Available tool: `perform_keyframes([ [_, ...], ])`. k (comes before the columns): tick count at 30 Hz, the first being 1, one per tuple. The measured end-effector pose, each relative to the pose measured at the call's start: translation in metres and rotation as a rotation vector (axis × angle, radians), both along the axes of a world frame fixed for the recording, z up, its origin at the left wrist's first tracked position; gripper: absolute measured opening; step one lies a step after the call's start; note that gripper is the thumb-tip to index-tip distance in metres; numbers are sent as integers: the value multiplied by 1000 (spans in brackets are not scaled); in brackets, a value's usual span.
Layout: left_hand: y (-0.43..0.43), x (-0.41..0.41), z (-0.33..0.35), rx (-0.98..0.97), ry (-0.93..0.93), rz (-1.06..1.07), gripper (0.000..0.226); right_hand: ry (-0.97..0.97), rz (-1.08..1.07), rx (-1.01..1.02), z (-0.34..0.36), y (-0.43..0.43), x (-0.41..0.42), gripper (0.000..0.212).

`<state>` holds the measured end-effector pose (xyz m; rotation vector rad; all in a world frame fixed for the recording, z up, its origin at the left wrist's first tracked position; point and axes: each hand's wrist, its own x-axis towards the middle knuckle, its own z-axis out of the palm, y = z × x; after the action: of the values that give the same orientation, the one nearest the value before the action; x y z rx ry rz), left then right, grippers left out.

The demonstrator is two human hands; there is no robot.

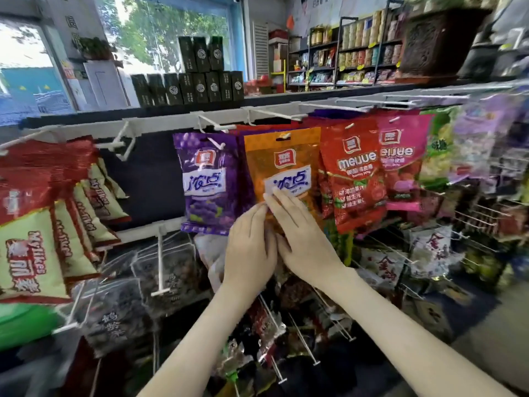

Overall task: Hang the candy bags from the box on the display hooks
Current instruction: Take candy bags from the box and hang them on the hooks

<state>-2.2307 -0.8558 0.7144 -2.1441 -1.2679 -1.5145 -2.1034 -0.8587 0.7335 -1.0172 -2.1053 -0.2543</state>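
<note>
A: where's the candy bag?
B: orange bag [286,156] is on the top row, hang hole over a white hook [283,136], hanging upright. purple bag [206,181] just left of it, edges overlapping. red bag [355,179] just right, pink bag [400,167] past that.
A: hands?
B: both on the orange bag's lower half. right hand [303,239] lies flat on the front, fingers [274,199] straight, tips on the white label. pressing, not gripping.
A: left?
B: left hand [250,247] at the bag's lower left corner, touching the right hand. back of hand faces the camera, its fingertips bend in at the bag edge and are hidden. can't tell if they pinch it or only touch.
A: rest of the rack?
B: white rail [160,126] carries the top hooks. spare hook [120,141] sticks out left of the purple bag. cream-and-red bags [31,262] far left. dark packs [114,313] on lower rows, blurred. black cartons [200,78] stacked on the shelf [257,100] above.
</note>
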Motion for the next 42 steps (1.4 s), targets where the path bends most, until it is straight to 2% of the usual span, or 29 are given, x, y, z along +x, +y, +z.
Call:
perform_keyframes([
  [6, -41, 148, -41, -176, 124, -161, 37, 51, -214, -126, -46, -63, 154, 58],
  [12, -86, 313, -102, -416, 225, -360, 38, 136, -511, -379, -105, -133, 319, 58],
  [17, -114, 411, -159, -650, 332, -486, 45, 210, -741, -595, -168, -174, 424, 58],
  [25, -82, 532, -252, -916, 577, -569, 43, 332, -912, -871, -287, -175, 548, 55],
  [30, -33, 618, -319, -1102, 660, -594, 54, 397, -1006, -1113, -366, -142, 631, 57],
  [32, -16, 651, -341, -1176, 721, -584, 49, 407, -1047, -1242, -395, -131, 664, 58],
  [38, 26, 726, -441, -1340, 773, -543, 43, 639, -1153, -1509, -497, -115, 731, 59],
  [42, 32, 760, -530, -1489, 735, -490, 39, 927, -1255, -1643, -595, -112, 754, 58],
])
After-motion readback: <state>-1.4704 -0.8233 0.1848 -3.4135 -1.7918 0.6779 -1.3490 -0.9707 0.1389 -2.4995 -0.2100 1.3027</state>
